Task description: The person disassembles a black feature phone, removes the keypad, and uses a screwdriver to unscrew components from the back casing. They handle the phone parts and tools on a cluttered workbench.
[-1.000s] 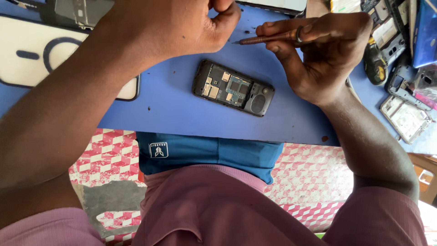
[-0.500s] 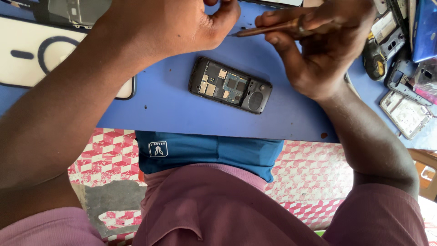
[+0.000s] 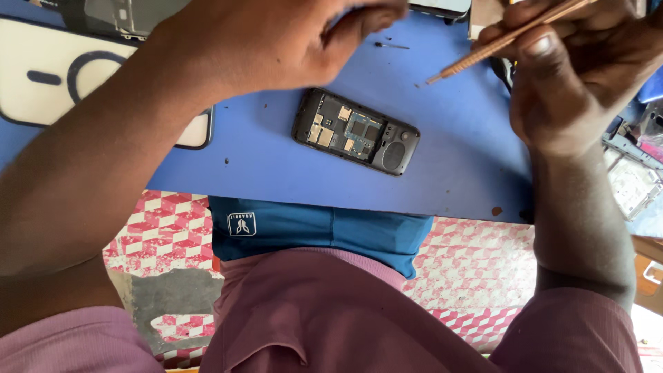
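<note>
Blue table (image 3: 207, 173): right hand (image 3: 580, 83) grips screwdriver (image 3: 497, 45), lifted higher; left hand (image 3: 276, 41) curled, unclear.

My left forearm crosses the view from lower left toward the top centre, and my left hand (image 3: 276, 41) hangs palm down, fingers curled inward with the thumb tucked toward them. My right forearm rises straight up along the right side. My right hand (image 3: 580, 76) is closed in a pen-like pinch, thumb pressed flat, knuckles bent, wrist slightly cocked inward.

Opened phone (image 3: 356, 131) on blue table (image 3: 456, 173), right hand (image 3: 573, 76) gripping screwdriver (image 3: 497, 45)
</note>
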